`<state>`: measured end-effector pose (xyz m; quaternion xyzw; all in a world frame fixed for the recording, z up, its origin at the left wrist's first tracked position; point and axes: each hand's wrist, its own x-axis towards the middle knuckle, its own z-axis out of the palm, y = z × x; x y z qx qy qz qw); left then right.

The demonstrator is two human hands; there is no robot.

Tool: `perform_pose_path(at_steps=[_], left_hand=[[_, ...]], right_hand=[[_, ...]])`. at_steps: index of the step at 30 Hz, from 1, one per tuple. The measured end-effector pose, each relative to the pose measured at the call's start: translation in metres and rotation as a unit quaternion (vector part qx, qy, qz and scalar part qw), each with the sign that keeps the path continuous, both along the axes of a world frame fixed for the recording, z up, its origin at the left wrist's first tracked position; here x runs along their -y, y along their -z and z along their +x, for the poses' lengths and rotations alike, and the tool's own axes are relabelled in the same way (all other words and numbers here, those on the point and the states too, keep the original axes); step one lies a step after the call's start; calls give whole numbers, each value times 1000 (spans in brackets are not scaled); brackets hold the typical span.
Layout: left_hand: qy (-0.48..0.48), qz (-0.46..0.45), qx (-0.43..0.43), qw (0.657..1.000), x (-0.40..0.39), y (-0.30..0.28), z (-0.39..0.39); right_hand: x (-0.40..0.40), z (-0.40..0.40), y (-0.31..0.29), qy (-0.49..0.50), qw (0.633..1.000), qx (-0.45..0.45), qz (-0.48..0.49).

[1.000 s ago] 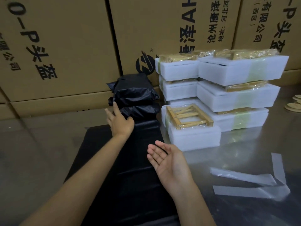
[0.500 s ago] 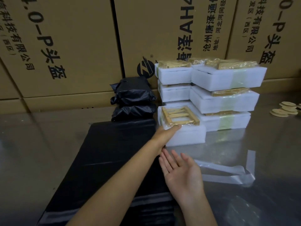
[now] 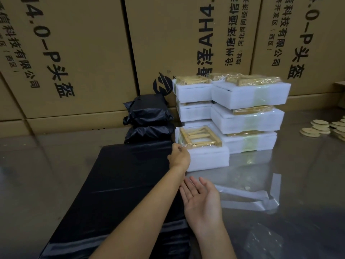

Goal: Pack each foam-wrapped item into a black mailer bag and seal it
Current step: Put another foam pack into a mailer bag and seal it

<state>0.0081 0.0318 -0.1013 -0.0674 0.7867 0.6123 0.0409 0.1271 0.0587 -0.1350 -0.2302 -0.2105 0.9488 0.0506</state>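
White foam-wrapped item (image 3: 202, 148) lay right of mailer bag (image 3: 119, 186); left hand (image 3: 179, 157) gripped its near-left corner; right hand (image 3: 202, 201) open, palm up.

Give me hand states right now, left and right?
Left hand: on the near corner of the front foam-wrapped item; fingers hidden, so a grip cannot be told.
Right hand: open, palm up, holding nothing.

The big cardboard boxes (image 3: 78, 58) across the top of the frame carry black print turned on its side: "4.0-P" with Chinese characters at upper left and upper right, "AH4." with more Chinese on the middle box (image 3: 186, 43), beside a round logo (image 3: 162, 85).
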Motion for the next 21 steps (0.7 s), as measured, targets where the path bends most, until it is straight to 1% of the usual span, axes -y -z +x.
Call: perform_pose_path(at_steps=[2, 4, 7, 9, 11, 14, 18, 21], left_hand=[[11, 83, 40, 996, 1, -2, -1], [11, 176, 88, 980, 2, -6, -4], [-7, 263, 118, 957, 5, -10, -8], [6, 274, 120, 954, 3, -8, -12], [26, 245, 110, 963, -4, -6, -16], [4, 222, 80, 972, -14, -10, -17], [51, 252, 83, 963, -7, -18, -19], [35, 230, 41, 972, 1, -16, -16]], right_hand=[[0, -1, 1, 2, 1000, 1, 1], [0, -1, 2, 1, 1000, 0, -2], [-1, -5, 4, -4, 1000, -6, -6], [-2, -8, 5, -7, 1000, -9, -10], [-2, -10, 6, -8, 1000, -9, -17], [-5, -11, 6, -12, 999, -18, -37], [-7, -10, 4, -14, 998, -23, -57], [-8, -11, 4, -24, 998, -30, -54]])
